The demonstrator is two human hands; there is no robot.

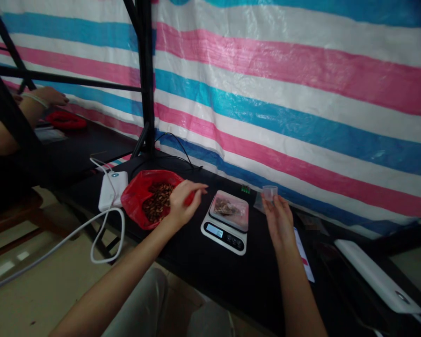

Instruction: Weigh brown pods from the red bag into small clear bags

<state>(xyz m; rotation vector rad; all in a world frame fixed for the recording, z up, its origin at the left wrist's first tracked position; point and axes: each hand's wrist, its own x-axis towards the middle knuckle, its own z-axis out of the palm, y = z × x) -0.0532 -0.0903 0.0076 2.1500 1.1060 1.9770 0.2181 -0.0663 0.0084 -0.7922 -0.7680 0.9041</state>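
A white digital scale [224,234] with a lit display stands on the black table [252,281]. On its pan lies a clear bag [228,207] with small brownish pieces inside. My left hand [185,201] hovers between the scale and an open red bag [135,199] full of brown pieces; its fingers are held together, and what they hold, if anything, is too small to make out. To the right of the scale, my right hand [278,213] holds up a small clear plastic cup [270,193].
A white power bank [108,192] with a cable lies left of the red bag. Small green items [245,189] sit behind the scale. A paper [304,257] and a long white device [377,276] lie at right. Another person's arm [31,107] is at far left, beyond the black frame [147,79].
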